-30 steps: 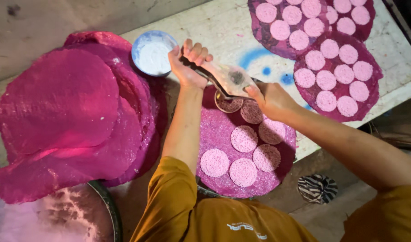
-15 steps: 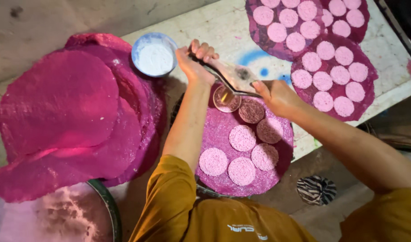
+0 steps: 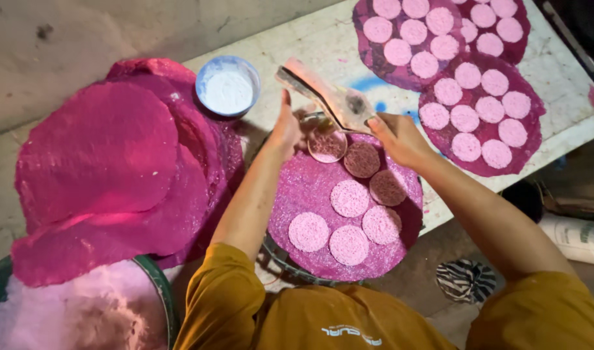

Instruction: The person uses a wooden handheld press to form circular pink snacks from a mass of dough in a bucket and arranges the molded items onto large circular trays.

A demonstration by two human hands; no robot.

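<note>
Right hand point(image 3: 401, 137) clamped on scraper point(image 3: 326, 97); left hand point(image 3: 286, 129) closed on ring mould point(image 3: 327, 144). Mould sits at far edge of pink disc point(image 3: 297, 194), touching a dark round point(image 3: 362, 159). Bowl point(image 3: 227, 86) just beyond the left hand.

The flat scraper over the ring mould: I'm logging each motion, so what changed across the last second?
The right hand has tilted the flat scraper up at its far end, off the ring mould that the left hand steadies. Both hands kept their grips. The white bowl and stacked pink sheets stayed put.
</note>
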